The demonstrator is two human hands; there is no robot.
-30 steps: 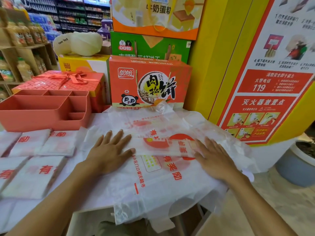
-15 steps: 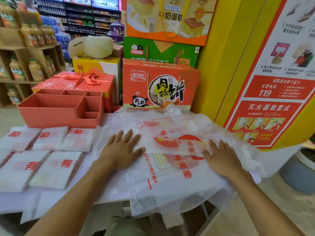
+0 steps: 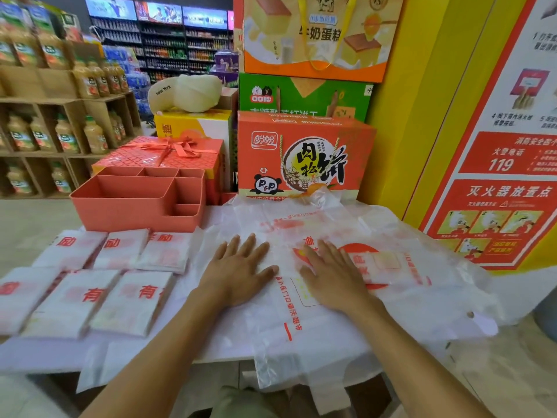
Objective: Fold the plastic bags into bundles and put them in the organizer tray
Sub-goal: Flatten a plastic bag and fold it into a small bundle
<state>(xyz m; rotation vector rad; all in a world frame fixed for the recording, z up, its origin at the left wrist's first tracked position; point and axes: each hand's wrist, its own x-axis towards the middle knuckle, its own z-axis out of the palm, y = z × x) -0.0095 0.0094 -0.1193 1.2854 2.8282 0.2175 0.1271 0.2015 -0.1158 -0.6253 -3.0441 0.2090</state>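
Note:
A white plastic bag with red print (image 3: 388,267) lies folded into a long strip on top of a pile of flat bags (image 3: 316,336) on the table. My left hand (image 3: 238,271) presses flat on the strip's left part, fingers straight. My right hand (image 3: 331,276) lies flat on the strip just beside it, also with straight fingers. Several folded bag bundles (image 3: 99,282) sit in two rows on the table's left side. The coral organizer tray (image 3: 135,206), with several compartments, stands behind them and holds nothing I can see.
An orange pastry carton (image 3: 304,158) and a red gift box with a ribbon (image 3: 162,155) stand behind the table. A yellow pillar with a red fire-safety poster (image 3: 497,176) is at the right. Drink shelves (image 3: 54,116) fill the left background. Loose bags hang over the table's front edge (image 3: 301,378).
My right hand has slid left along the folded strip until it is close to my left hand. The view has shifted, so everything now appears further right.

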